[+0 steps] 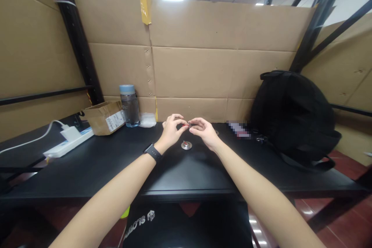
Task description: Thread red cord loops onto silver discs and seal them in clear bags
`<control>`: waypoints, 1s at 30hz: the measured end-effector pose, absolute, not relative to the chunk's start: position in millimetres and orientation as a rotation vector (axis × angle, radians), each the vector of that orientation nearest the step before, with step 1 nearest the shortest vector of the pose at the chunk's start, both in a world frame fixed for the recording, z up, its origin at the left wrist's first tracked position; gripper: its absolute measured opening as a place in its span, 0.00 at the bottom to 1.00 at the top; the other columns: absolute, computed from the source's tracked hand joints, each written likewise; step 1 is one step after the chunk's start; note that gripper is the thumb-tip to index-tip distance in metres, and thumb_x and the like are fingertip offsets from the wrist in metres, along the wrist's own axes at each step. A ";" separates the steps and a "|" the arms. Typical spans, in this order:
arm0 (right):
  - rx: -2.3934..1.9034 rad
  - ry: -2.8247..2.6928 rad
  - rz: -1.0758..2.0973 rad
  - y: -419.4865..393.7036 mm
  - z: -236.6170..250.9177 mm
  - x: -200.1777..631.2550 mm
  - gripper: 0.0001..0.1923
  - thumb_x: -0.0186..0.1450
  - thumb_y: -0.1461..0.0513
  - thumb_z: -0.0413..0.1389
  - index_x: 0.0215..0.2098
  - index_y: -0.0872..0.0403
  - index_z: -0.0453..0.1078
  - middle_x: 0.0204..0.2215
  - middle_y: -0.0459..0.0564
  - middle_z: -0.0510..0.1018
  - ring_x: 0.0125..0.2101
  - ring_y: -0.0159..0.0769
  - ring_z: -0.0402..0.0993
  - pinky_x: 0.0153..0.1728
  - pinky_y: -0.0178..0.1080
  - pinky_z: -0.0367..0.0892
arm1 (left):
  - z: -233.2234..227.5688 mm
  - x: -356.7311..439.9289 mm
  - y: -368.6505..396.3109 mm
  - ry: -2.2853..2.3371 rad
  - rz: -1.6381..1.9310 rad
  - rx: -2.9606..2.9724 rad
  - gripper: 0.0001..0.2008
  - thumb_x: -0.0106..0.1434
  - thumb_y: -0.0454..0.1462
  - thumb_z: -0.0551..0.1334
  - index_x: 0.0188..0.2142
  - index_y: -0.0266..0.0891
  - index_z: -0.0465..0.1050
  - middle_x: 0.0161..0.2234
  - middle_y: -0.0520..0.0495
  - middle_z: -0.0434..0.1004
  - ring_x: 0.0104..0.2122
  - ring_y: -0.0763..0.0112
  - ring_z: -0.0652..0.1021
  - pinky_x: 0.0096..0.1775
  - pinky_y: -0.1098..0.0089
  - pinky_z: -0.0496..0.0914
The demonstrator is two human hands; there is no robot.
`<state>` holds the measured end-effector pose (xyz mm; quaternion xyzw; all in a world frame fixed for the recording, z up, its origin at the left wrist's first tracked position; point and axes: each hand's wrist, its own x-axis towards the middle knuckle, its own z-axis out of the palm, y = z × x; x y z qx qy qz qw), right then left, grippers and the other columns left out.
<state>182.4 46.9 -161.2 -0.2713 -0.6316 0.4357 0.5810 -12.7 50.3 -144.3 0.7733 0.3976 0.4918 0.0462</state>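
Head view, small dark part (190, 124) pinched between both hands, left hand (172, 128), right hand (205, 130)

Both hands, left hand (171, 128) and right hand (205, 130), pinch a small dark part (190, 124) above a metal disc (186, 145) on the black tabletop (101, 162)

Black backpack (293, 116), water bottle (129, 106), cardboard box (104, 117), power strip (69, 142), perhaps a plastic bag (147, 119).
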 end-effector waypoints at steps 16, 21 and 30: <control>-0.640 -1.519 0.941 44.2 -158.8 176.3 0.22 0.53 0.57 0.72 0.44 0.51 0.76 0.49 0.53 0.81 0.42 0.39 0.79 0.51 0.46 0.73 | -146.8 -8.0 46.7 1.265 1.541 2.462 0.03 0.66 0.37 0.64 0.38 0.45 0.77 0.51 0.45 0.72 0.54 0.57 0.71 0.56 0.53 0.64; -0.641 -1.513 0.943 41.6 -157.0 174.8 0.21 0.53 0.57 0.72 0.43 0.51 0.76 0.51 0.53 0.81 0.44 0.40 0.79 0.52 0.47 0.72 | -147.2 -4.8 42.9 1.339 1.572 2.506 0.04 0.67 0.37 0.62 0.39 0.44 0.76 0.53 0.43 0.72 0.55 0.56 0.69 0.54 0.55 0.63; -0.648 -1.452 0.976 43.1 -161.8 172.0 0.20 0.54 0.55 0.72 0.42 0.51 0.76 0.45 0.51 0.82 0.42 0.39 0.78 0.48 0.44 0.72 | -145.3 -3.6 34.2 1.400 1.605 2.727 0.04 0.68 0.36 0.61 0.40 0.43 0.75 0.55 0.41 0.72 0.58 0.52 0.66 0.54 0.52 0.59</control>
